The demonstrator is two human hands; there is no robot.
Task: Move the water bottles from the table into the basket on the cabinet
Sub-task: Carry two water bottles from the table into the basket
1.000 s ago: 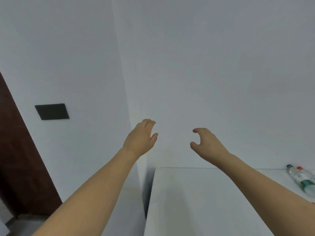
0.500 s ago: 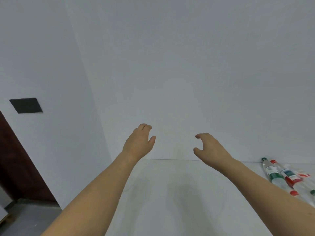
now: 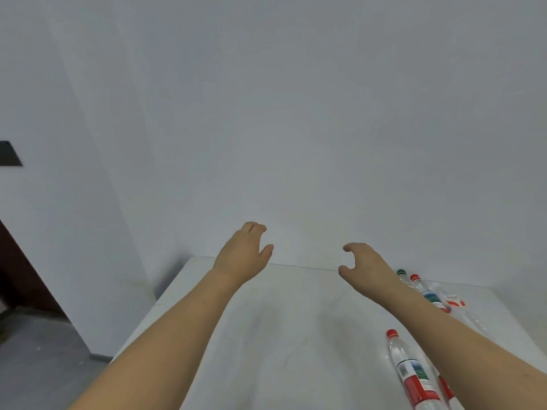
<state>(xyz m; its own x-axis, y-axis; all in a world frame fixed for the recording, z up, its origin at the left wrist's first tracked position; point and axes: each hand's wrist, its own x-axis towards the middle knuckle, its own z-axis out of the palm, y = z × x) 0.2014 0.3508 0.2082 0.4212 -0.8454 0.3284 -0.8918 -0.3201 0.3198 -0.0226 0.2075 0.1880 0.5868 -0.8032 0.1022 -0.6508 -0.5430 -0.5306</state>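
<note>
Several clear water bottles lie on the white table (image 3: 266, 335). One with a red cap and red label (image 3: 410, 374) lies near the lower right, under my right forearm. Further back, a green-capped bottle (image 3: 402, 275) and a red-capped bottle (image 3: 426, 291) lie side by side just right of my right wrist. My left hand (image 3: 244, 253) and my right hand (image 3: 365, 264) hover above the far part of the table, fingers loosely curled, holding nothing. No basket or cabinet is in view.
White walls stand behind and left of the table. A dark wall plate (image 3: 9, 153) sits at the left edge, a brown door (image 3: 17, 276) below it, and grey floor (image 3: 44, 365) lies left of the table.
The view has swung right and down, so more of the table and more bottles show. Both hands stay raised and loosely curled in about the same pose.
</note>
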